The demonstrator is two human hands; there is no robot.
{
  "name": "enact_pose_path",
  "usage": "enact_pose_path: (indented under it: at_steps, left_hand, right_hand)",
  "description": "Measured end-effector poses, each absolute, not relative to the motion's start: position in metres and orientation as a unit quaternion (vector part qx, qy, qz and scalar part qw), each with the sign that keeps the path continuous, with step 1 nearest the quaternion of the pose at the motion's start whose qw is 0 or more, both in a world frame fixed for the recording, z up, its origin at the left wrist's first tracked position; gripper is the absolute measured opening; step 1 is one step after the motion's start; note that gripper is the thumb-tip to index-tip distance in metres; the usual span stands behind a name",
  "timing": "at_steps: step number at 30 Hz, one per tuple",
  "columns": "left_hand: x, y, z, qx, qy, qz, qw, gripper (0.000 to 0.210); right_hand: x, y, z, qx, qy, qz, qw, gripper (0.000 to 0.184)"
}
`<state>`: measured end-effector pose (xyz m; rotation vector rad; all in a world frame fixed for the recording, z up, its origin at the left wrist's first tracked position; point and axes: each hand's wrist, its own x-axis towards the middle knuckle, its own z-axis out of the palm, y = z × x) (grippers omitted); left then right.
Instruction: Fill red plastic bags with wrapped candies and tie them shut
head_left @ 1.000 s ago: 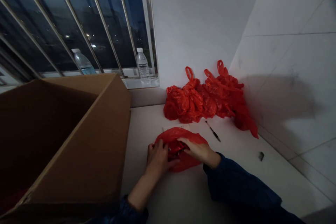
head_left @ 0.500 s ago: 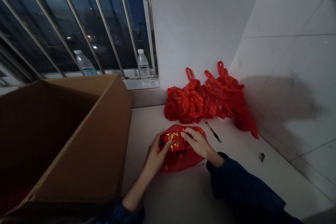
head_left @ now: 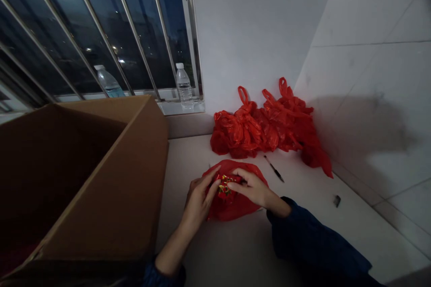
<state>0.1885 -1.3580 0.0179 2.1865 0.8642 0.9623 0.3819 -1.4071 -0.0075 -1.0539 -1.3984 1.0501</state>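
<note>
White table point(head_left: 232, 253) in a dim corner, plain wall point(head_left: 259, 22) behind, tiled wall point(head_left: 377, 71) on the right with a shadow on it. Left hand point(head_left: 198, 195) is gripping the left side of a shiny red packet point(head_left: 226, 187), thumb on the near face, other fingers up around the edge. Right hand point(head_left: 254, 187) grips the same packet from the right, thumb laid across the front, fingers bent over the top. Packet has gold and green print; too small to read. It sits between both hands, right over a spread red bag point(head_left: 232, 213) on the table; whether it touches the bag, can't tell. Dark blue sleeves point(head_left: 313, 237) on both arms. Just beyond the bag, to the right, a pen point(head_left: 274, 169) lies slantwise, dark end toward the near side. Farther right, near the tiled wall, a small dark object point(head_left: 337, 201), blurred. Behind the bag, a heap of red bags point(head_left: 259, 130) against the wall, some handle loops standing up. Left of the hands, a big open cardboard box point(head_left: 111, 193), inside mostly dark, reddish patch low in it. Past the box, two capped bottles point(head_left: 184, 89) by a barred window point(head_left: 134, 22), night outside; left bottle's base is hidden by the box.
</note>
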Motion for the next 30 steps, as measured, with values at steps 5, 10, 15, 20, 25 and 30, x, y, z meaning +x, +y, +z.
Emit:
enact_pose_path:
  at_steps: [5, 10, 15, 20, 25, 30]
  left_hand:
    - [0.189, -1.37, 0.024, 0.767, 0.361, 0.412, 0.336, 0.051]
    - [0.192, -1.375, 0.025, 0.77, 0.336, 0.385, 0.381, 0.054]
    - [0.189, -1.372, 0.034, 0.743, 0.326, 0.368, 0.453, 0.04]
    - [0.184, -1.37, 0.036, 0.755, 0.325, 0.354, 0.446, 0.037]
    - [0.185, -1.369, 0.033, 0.716, 0.323, 0.389, 0.482, 0.042]
    - [0.185, -1.369, 0.034, 0.696, 0.346, 0.414, 0.473, 0.041]
  right_hand:
    - [0.372, -1.411, -0.013, -0.362, -0.442, 0.552, 0.608, 0.038]
    - [0.362, -1.417, -0.018, -0.294, -0.359, 0.596, 0.656, 0.043]
    - [0.365, -1.418, -0.018, -0.318, -0.388, 0.574, 0.647, 0.037]
    - [0.369, -1.418, -0.012, -0.346, -0.393, 0.544, 0.656, 0.035]
    - [0.368, -1.425, -0.006, -0.351, -0.393, 0.542, 0.655, 0.034]
    - [0.367, -1.428, -0.006, -0.345, -0.413, 0.534, 0.652, 0.03]
